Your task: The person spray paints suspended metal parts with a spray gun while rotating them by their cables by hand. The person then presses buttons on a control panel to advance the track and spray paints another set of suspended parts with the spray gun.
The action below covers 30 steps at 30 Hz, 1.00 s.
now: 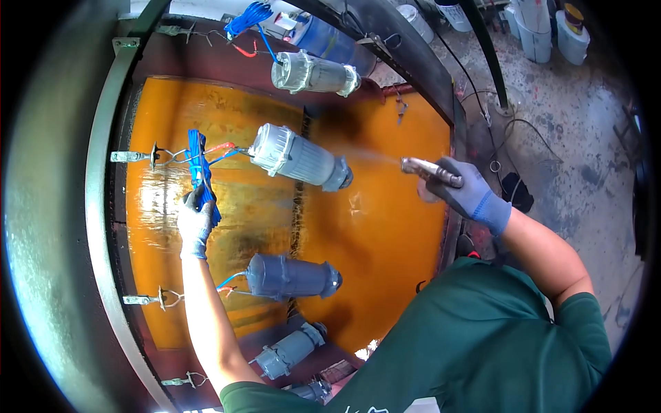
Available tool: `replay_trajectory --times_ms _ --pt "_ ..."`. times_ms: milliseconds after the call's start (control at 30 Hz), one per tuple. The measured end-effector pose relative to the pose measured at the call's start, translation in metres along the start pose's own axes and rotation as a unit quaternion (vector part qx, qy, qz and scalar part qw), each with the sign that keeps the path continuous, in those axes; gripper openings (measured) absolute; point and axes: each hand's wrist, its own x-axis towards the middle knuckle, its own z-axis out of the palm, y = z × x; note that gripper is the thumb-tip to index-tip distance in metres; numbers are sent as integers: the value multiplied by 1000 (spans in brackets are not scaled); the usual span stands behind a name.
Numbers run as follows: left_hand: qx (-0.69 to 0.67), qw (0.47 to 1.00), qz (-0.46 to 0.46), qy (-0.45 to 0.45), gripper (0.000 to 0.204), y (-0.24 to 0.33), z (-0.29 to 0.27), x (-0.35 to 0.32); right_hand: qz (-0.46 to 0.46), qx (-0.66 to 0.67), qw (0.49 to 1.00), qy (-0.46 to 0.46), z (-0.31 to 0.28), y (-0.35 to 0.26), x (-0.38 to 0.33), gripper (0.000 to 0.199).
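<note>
My left hand (195, 224), in a grey-blue glove, is closed around a coiled bundle of blue cable (197, 155). That cable leads to a light grey motor-like cylinder (296, 157), hung by wire and a red strap from a metal hook (153, 157). My right hand (476, 193), also gloved, grips a metal spray gun (432, 170) to the right of this cylinder. A pale mist runs from the gun's nozzle toward the cylinder, apart from it. The cylinder's upper left part looks lighter and glossier than its far end.
Another pale cylinder (313, 73) hangs above, with a dark blue-grey one (289, 277) and a grey one (292, 350) below. An orange-coated panel (385, 227) lies behind them. A curved metal rail (103, 172) runs along the left. Buckets (536, 41) and hoses (527, 124) stand on the floor at right.
</note>
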Motion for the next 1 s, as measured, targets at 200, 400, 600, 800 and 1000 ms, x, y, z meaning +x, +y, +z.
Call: replay_trajectory --times_ms 200,400,600,800,1000 --pt "21 1000 -7 4 56 4 -1 -2 -35 -130 978 -159 -15 -15 -7 25" --pt "-12 1000 4 16 55 -26 4 3 -142 -135 980 -30 -24 -37 -11 28" --pt "-73 997 1 7 51 8 3 3 -113 -333 925 -145 -39 -38 -11 24" --pt "-45 999 5 5 51 -16 3 9 -210 -180 960 -43 -36 -56 -5 25" --pt "-69 997 3 -20 47 3 -3 10 -165 -266 945 -91 -37 -21 4 26"
